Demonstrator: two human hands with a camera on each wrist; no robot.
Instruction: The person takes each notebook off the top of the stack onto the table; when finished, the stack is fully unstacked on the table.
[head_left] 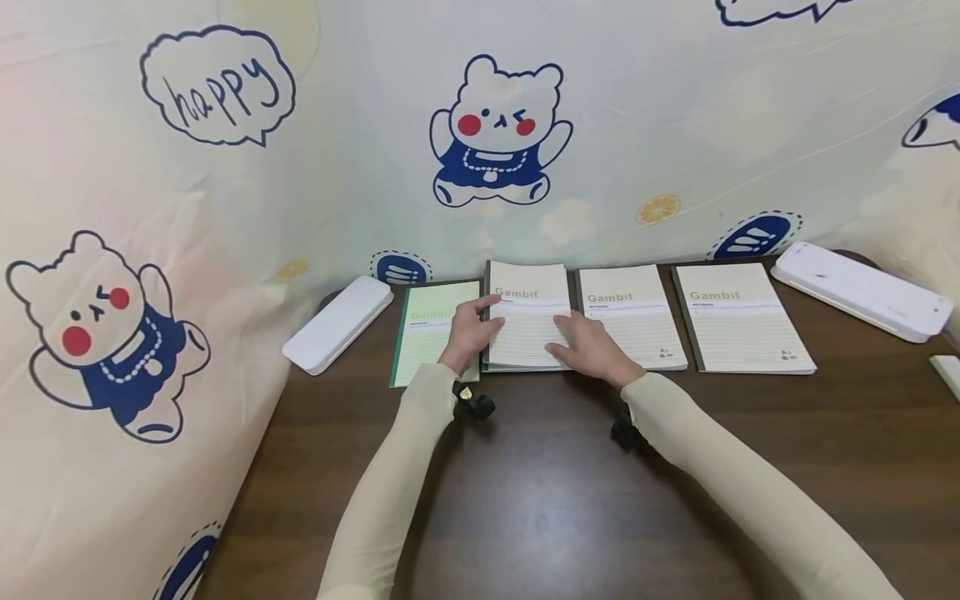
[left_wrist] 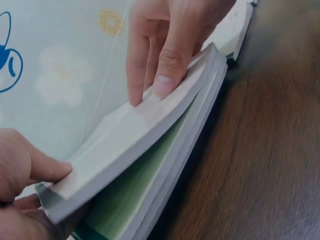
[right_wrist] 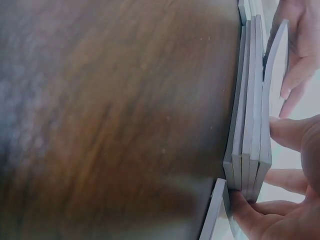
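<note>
Cream covered the top Gambit notebook (head_left: 527, 333), which lay with its spine side raised on a stack of notebooks (right_wrist: 246, 120) near the middle of the table's (head_left: 525, 500) far edge. The left hand (head_left: 471, 333) pinched that raised side, thumb above and fingers beneath, and green showed in the gap below. The right hand (head_left: 596, 348) was loosely spread, its thumb and a finger resting on the cover near the opposite edge, other fingers at the stack's end; it had no clear grip. Just left of the stack was a green Gambit notebook (head_left: 423, 350); to the right were a nearer cream notebook (head_left: 633, 337) and a farther cream notebook (head_left: 742, 325). One white case (head_left: 337, 325) lay beyond the row on the left, another white case (head_left: 862, 292) on the right. Bear-printed fabric (head_left: 337, 183) hung behind the dark wood.
</note>
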